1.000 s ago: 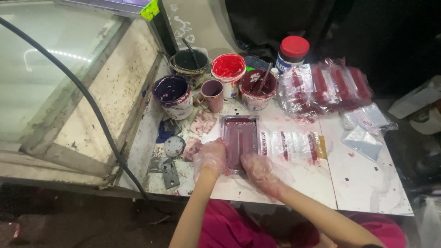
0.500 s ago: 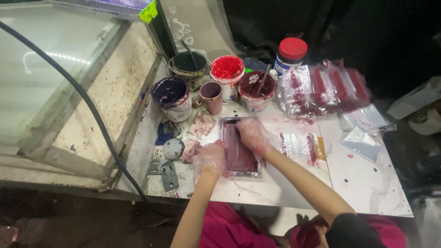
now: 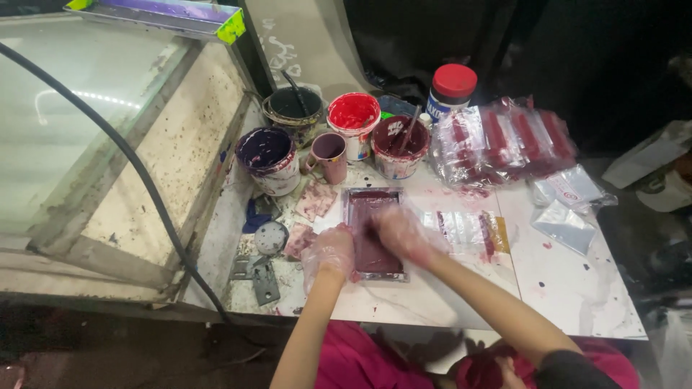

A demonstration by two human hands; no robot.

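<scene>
Pressing on a flat rectangular tray [image 3: 371, 234] coated in dark maroon paint, both hands wore thin, crinkly clear plastic gloves. Tray lay flat on the white, paint-spattered counter [image 3: 577, 288], just in front of the paint pots. Left hand [image 3: 328, 253] sat at the tray's near-left corner, fingers [image 3: 339, 238] curled loosely against the edge, touching it; couldn't tell if they actually gripped it. Right hand [image 3: 400, 232] lay on top of the tray's right side, fingers flat and spread on the wet surface, holding nothing; motion-blurred.

Behind the tray: round pots, one with bright red paint [image 3: 353, 119], one dark purple [image 3: 268, 157], one maroon with a stick in it [image 3: 398, 148], plus a pinkish mug [image 3: 328, 155]. Glossy clear packets with red strips [image 3: 508, 140] were piled on the right, well apart from the hands. A red-lidded jar [image 3: 452, 86] stood at the back.
</scene>
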